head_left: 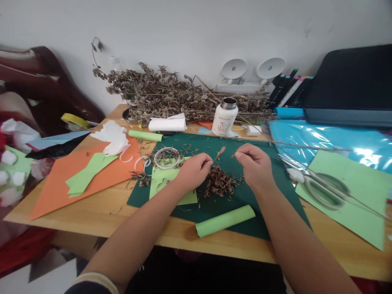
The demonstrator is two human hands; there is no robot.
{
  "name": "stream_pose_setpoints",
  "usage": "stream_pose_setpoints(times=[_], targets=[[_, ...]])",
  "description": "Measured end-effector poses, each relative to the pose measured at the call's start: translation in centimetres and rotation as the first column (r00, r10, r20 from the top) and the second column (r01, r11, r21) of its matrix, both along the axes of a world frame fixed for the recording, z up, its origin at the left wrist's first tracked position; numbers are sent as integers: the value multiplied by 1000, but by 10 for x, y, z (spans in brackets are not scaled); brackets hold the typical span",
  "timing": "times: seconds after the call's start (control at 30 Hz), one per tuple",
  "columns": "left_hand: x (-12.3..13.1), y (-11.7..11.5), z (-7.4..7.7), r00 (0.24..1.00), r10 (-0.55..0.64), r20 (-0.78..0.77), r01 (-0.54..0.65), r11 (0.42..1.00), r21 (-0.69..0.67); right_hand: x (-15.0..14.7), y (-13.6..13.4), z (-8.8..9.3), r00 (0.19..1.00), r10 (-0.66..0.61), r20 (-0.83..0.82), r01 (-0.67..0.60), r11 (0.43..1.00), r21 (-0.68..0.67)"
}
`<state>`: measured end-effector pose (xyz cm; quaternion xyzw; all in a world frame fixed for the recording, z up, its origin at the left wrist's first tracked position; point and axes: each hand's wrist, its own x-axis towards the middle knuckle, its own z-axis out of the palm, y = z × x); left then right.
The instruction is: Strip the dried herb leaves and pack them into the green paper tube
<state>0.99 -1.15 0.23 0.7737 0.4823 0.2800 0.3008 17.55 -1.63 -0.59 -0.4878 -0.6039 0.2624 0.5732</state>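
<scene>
My left hand is closed in a pinch on a thin stem, with a dried leaf sticking up from it. Facing it, my right hand pinches a small brown bit of dried leaf between thumb and fingertips. Beneath and between both hands lies a pile of crumbled dried leaves on the dark green cutting mat. A light green sheet is partly under my left hand, and a roll of tape rests near it among leaf scraps. A rolled green paper tube lies at the mat's front edge.
A large bundle of dried plants lines the wall. An open white bottle stands at the mat's back edge. Scissors lie on green paper at right. Orange paper and white tissue lie at left.
</scene>
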Motion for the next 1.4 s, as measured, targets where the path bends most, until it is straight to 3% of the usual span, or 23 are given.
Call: stream_pose_setpoints(times=[0.07, 0.17, 0.23, 0.3, 0.37, 0.43, 0.5, 0.6, 0.7, 0.9, 1.03, 1.2, 1.3, 1.4], targets=[[-1, 0, 0, 1000, 27, 14, -27, 1000, -11, 3, 0, 1, 1000, 6, 4, -6, 1000, -28], [0, 0, 0, 996, 40, 79, -37, 998, -43, 6, 0, 7, 973, 97, 208, -81, 993, -85], [0, -1, -1, 991, 28, 127, -20, 998, -63, 5, 0, 10, 890, 202, 408, -164, 978, -127], [1, -1, -2, 983, 20, 183, -3, 996, -88, 4, 1, 10, 753, 309, 581, -250, 951, -181], [2, 0, -2, 972, 14, 233, 13, 993, -117, 2, 1, 8, 619, 377, 689, -295, 925, -241], [2, -1, -2, 964, 3, 264, 34, 990, -134, 0, 2, 6, 574, 394, 718, -287, 918, -274], [2, -2, 0, 959, -17, 282, 61, 987, -148, -1, 2, 4, 664, 375, 647, -268, 927, -262], [3, -3, 0, 952, -55, 302, 110, 980, -168, -2, 1, 4, 857, 337, 390, -261, 936, -235], [3, -2, -3, 953, -79, 294, 131, 978, -161, -5, -1, 4, 932, 289, 219, -242, 946, -217], [3, -2, -4, 963, -73, 259, 111, 984, -137, -7, 0, 6, 946, 202, 253, -154, 968, -199], [3, -3, -2, 969, -86, 230, 121, 982, -142, -5, 1, 4, 956, 222, 192, -179, 960, -216], [2, -4, 1, 970, -124, 209, 147, 984, -96, -10, -1, -5, 981, 179, -69, -189, 964, -189], [2, -5, 3, 968, -137, 209, 159, 983, -88, -17, -1, -8, 933, 138, -331, -219, 951, -220], [2, -5, 4, 968, -127, 217, 148, 985, -84, -24, -1, -10, 886, 106, -452, -234, 943, -237]])
